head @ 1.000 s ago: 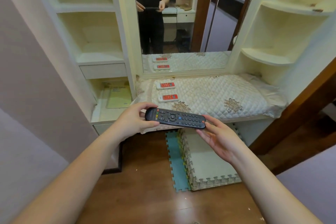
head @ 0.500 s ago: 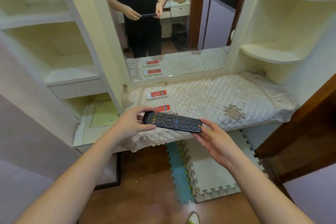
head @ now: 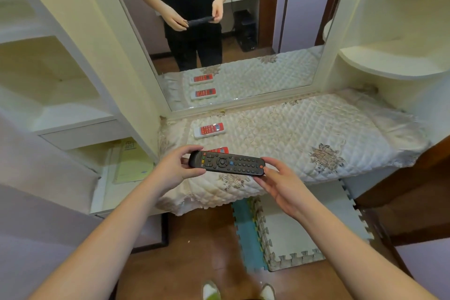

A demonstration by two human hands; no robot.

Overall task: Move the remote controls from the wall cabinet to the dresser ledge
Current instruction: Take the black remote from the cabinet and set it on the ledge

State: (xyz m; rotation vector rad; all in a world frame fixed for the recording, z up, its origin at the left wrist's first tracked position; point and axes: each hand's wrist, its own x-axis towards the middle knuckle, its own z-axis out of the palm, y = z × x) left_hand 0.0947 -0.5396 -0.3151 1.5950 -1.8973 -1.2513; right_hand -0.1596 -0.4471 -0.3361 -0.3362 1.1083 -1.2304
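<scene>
I hold a long black remote control [head: 227, 162] level above the front of the dresser ledge [head: 304, 139], which is covered by a quilted cream cloth. My left hand [head: 175, 168] grips its left end between thumb and fingers. My right hand [head: 280, 182] supports its right end with the fingertips. One white remote with red buttons [head: 209, 130] lies on the cloth near the mirror. A second white and red remote [head: 220, 149] lies closer to me, mostly hidden behind the black one.
A large mirror [head: 243, 31] stands behind the ledge and reflects a person and the remotes. Open cream shelves [head: 60, 95] rise at the left, curved shelves [head: 394, 63] at the right. A yellow booklet [head: 131, 165] lies on a low left shelf. Foam mats [head: 287, 229] lean below the ledge.
I have stepped closer to the dresser, which now fills more of the view. The black remote stays in both hands and now hangs over the nearer white remote.
</scene>
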